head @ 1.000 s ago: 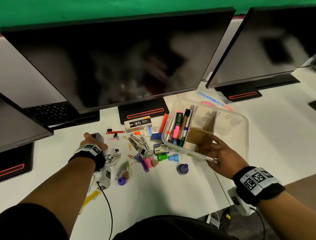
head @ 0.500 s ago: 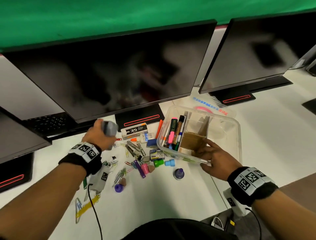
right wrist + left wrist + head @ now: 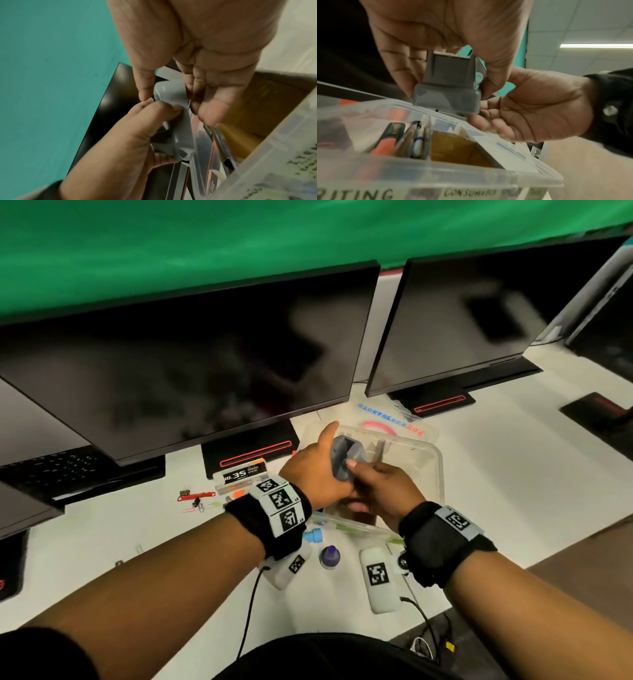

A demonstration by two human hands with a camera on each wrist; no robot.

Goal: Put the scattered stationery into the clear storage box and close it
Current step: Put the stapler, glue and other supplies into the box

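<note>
Your left hand [image 3: 313, 470] and right hand [image 3: 380, 491] together clutch the grey stapler [image 3: 344, 455] above the clear storage box [image 3: 435, 470], 12 o'clock.

Grey stapler [image 3: 343, 457] over open box [image 3: 433, 470]

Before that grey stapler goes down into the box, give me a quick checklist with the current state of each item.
1. Grip: left hand holds the grey stapler; right hand fingers touch it too. Ok.
2. Stapler over the clear storage box, not the desk. Ok.
3. Box open, lid lying behind it. Ok.
4. Cardboard-lined compartment looks free. Ok.
5. Pens compartment already full. Not ok as a target.
6. Whether the stapler fits flat: cannot tell.
</note>
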